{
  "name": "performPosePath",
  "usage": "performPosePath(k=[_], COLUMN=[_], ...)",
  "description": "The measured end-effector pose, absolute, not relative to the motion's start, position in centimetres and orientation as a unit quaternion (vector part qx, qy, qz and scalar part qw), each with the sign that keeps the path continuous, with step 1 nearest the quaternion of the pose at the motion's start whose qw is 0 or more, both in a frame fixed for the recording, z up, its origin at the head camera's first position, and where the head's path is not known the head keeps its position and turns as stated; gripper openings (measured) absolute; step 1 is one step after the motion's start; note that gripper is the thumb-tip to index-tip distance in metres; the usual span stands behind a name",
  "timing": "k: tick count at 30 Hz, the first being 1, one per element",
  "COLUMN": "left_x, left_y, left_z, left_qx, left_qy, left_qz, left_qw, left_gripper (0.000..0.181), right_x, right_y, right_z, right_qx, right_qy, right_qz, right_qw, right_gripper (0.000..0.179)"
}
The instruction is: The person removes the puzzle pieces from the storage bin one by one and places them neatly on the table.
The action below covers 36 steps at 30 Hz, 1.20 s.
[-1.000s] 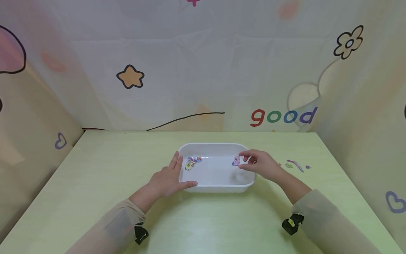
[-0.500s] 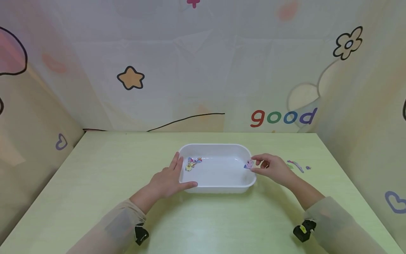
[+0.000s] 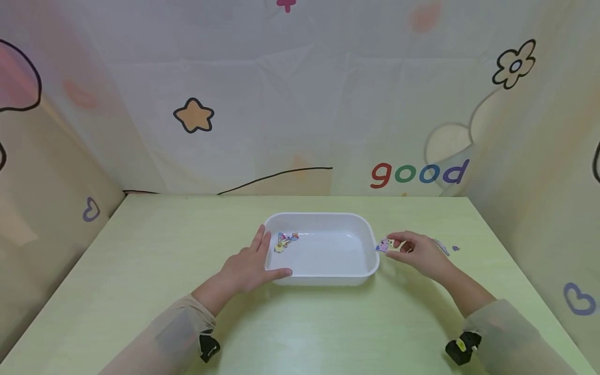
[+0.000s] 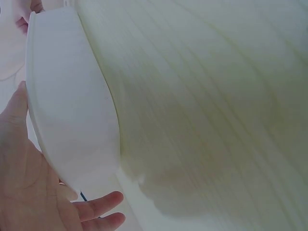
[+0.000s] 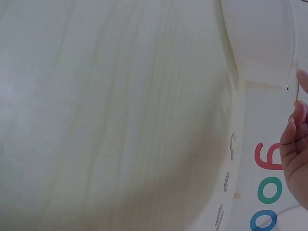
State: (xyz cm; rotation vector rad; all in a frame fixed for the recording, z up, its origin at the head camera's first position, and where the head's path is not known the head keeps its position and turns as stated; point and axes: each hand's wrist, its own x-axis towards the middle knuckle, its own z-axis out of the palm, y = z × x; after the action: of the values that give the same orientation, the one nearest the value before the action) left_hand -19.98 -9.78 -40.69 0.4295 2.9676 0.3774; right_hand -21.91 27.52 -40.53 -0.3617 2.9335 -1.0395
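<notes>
A white tray (image 3: 323, 245) sits mid-table with several flat, colourful sticker-like cutouts (image 3: 283, 242) at its left end. My left hand (image 3: 246, 268) rests on the left end of that tray, fingers spread and thumb over the front rim. In the left wrist view the left hand (image 4: 36, 192) touches the rim, its fingers fairly straight. At the right end my right hand (image 3: 422, 254) pinches a pink-and-purple cutout (image 3: 383, 245) between thumb and fingers, level with the rim. A pale yellowish part shows beside the pink. The right wrist view shows the right hand (image 5: 298, 149) only partly.
On the table right of the right hand lie a purple strip (image 3: 441, 247) and a small purple piece (image 3: 456, 248). In the right wrist view several thin pieces (image 5: 226, 181) lie in a row. A printed curtain (image 3: 281, 114) encloses the table behind and at the sides.
The right hand has moved right with the pink-and-purple cutout, from over the tray's inside to its right rim. It now hides the green piece on the table. The left hand and tray stay put.
</notes>
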Motion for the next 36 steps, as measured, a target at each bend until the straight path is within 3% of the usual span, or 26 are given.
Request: performPosePath(k=[19,36], left_x=[-19.6,-19.8], left_y=[-9.8,-9.7], left_z=[-40.3,-40.4], left_qx=[0.147,0.145], left_qy=[0.979,0.980], left_qz=[0.131,0.126], left_qw=[0.060,0.060], left_gripper=[0.106,0.107], right_x=[-22.2,-23.0], right_y=[30.3,31.0], right_z=[-41.9,-43.3], right_qx=[-0.081,-0.124], right_qy=[0.936,0.934], right_qz=[-0.340,-0.328], right_qw=[0.034,0.068], right_gripper=[0.051,0.040])
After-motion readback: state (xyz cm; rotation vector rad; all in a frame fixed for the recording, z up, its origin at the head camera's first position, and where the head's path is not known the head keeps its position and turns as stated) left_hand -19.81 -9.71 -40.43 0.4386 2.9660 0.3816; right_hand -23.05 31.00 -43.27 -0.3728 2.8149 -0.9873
